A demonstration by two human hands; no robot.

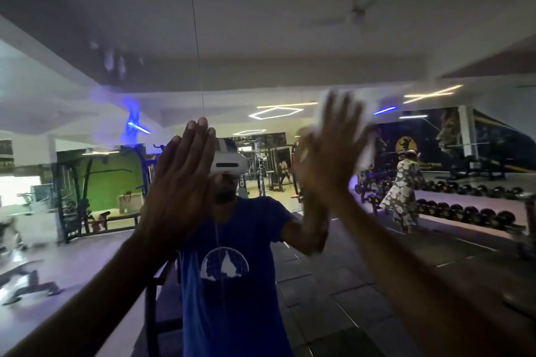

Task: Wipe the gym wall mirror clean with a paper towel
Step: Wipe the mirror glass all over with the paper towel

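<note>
Head view: right hand (333, 159) is pressing the paper towel (364, 136), blurred, flat against the mirror (261, 38), right of centre, wiping. Left hand (179, 177) is resting open-palmed on the glass, holding nothing. Next probably calls for sweeping toward the smudges (116, 62) upper left.

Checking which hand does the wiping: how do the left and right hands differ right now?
The right hand presses a white paper towel against the mirror; the left hand is bare. The right hand's fingers are spread and motion-blurred; the left hand's fingers lie together and look sharper. Both are raised with palms toward the glass.
</note>
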